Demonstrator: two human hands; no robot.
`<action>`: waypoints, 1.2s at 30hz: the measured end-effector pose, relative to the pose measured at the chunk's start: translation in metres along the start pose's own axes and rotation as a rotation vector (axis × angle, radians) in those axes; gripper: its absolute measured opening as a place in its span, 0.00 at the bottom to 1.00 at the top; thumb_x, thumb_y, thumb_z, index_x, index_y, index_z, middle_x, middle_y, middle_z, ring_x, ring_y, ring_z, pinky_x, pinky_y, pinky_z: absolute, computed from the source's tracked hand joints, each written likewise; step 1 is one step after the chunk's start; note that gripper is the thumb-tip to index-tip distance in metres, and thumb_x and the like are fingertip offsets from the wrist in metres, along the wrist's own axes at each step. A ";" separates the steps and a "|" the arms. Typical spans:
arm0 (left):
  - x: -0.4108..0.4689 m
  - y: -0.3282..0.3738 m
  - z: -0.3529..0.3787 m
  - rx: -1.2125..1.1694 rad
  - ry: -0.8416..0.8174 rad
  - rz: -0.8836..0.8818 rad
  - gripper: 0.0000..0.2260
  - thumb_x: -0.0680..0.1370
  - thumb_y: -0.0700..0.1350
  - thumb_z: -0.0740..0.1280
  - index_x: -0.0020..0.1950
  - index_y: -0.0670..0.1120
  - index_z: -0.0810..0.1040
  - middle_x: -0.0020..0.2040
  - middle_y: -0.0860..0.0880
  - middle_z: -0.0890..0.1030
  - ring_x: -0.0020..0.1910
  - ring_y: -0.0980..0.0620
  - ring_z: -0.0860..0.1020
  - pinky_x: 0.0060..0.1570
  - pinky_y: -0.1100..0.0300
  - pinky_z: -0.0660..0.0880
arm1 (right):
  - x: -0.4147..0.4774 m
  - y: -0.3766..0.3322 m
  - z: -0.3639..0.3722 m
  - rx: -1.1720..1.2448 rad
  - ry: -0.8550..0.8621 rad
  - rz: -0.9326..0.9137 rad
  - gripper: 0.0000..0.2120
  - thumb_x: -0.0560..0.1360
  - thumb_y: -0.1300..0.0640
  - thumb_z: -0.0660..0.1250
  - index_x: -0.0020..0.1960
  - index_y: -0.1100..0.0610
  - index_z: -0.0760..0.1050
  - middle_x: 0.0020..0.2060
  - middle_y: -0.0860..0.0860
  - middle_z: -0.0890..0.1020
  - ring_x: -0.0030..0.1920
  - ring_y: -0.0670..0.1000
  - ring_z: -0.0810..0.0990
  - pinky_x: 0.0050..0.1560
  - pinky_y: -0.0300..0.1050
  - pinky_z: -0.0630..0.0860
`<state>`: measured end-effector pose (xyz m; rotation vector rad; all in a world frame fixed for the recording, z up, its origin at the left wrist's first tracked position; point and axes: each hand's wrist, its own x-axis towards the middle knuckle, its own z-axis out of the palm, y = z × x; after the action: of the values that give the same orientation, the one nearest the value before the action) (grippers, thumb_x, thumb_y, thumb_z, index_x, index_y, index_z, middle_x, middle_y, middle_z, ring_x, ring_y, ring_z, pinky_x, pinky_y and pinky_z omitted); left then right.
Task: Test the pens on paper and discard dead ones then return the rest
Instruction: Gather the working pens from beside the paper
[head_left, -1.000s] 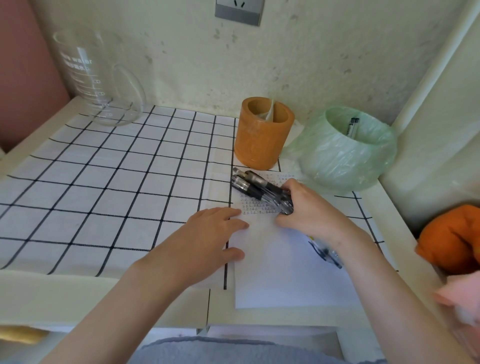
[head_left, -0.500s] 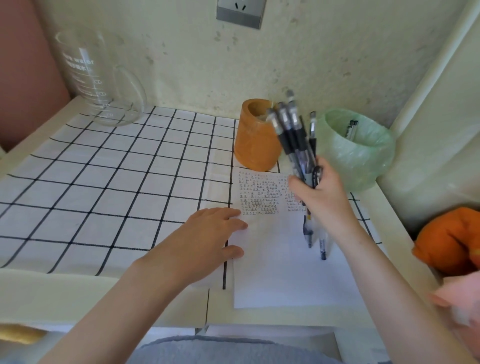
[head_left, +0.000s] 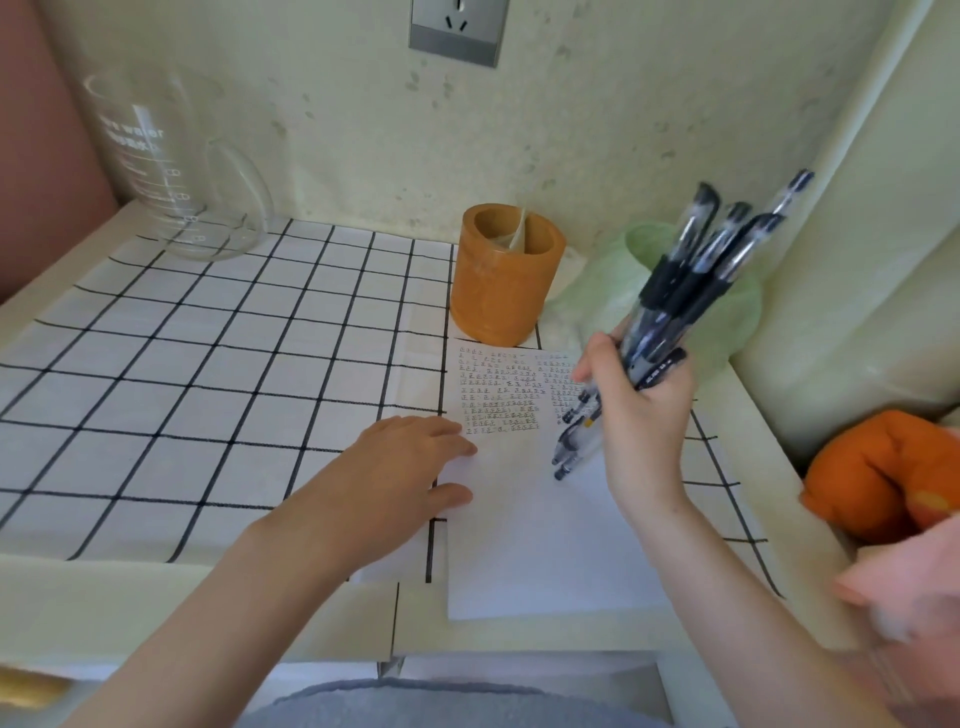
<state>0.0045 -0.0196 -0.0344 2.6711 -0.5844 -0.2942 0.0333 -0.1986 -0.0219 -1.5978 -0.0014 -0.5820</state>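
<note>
My right hand (head_left: 641, 415) grips a bundle of several black pens (head_left: 680, 291), held above the sheet and tilted so the tops lean up and to the right. The tips stick out below my fist, over the white paper (head_left: 524, 530), whose top part carries rows of small scribbles. My left hand (head_left: 400, 483) lies flat, fingers straight, on the paper's left edge. An orange pen holder (head_left: 504, 280) stands behind the paper. A small bin lined with a green bag (head_left: 737, 317) sits to its right, partly hidden by the pens.
A checked cloth (head_left: 208, 395) covers the desk. A clear glass measuring jug (head_left: 171, 171) stands at the back left. An orange and pink soft thing (head_left: 883, 483) lies off the desk's right edge. A wall socket (head_left: 457, 31) is above.
My right hand picked the pen bundle up off the paper, stood it upright, and has now swung its tops to the right, in front of the green bin. My left hand stayed put.
</note>
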 end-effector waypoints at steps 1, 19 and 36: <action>0.000 -0.001 0.000 0.001 0.000 0.000 0.21 0.79 0.54 0.59 0.72 0.57 0.62 0.74 0.58 0.58 0.72 0.57 0.57 0.69 0.64 0.52 | -0.004 0.003 0.000 -0.015 -0.023 0.027 0.07 0.74 0.69 0.64 0.45 0.74 0.72 0.31 0.59 0.76 0.29 0.44 0.76 0.34 0.31 0.73; -0.001 -0.001 0.002 0.023 0.020 -0.008 0.21 0.79 0.54 0.58 0.72 0.57 0.62 0.75 0.59 0.57 0.73 0.58 0.56 0.69 0.64 0.51 | -0.015 0.032 -0.007 -0.001 -0.102 0.198 0.06 0.74 0.69 0.64 0.40 0.68 0.78 0.32 0.53 0.83 0.36 0.52 0.83 0.41 0.37 0.75; 0.003 0.017 -0.027 -0.652 0.402 0.027 0.22 0.77 0.58 0.54 0.72 0.60 0.62 0.68 0.65 0.67 0.65 0.70 0.64 0.57 0.79 0.61 | -0.020 0.016 -0.005 0.048 -0.201 0.200 0.08 0.74 0.69 0.66 0.39 0.59 0.75 0.27 0.50 0.80 0.32 0.54 0.82 0.42 0.49 0.80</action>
<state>0.0085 -0.0265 -0.0029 2.0081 -0.3214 0.0621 0.0199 -0.1983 -0.0439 -1.5815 -0.0055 -0.2640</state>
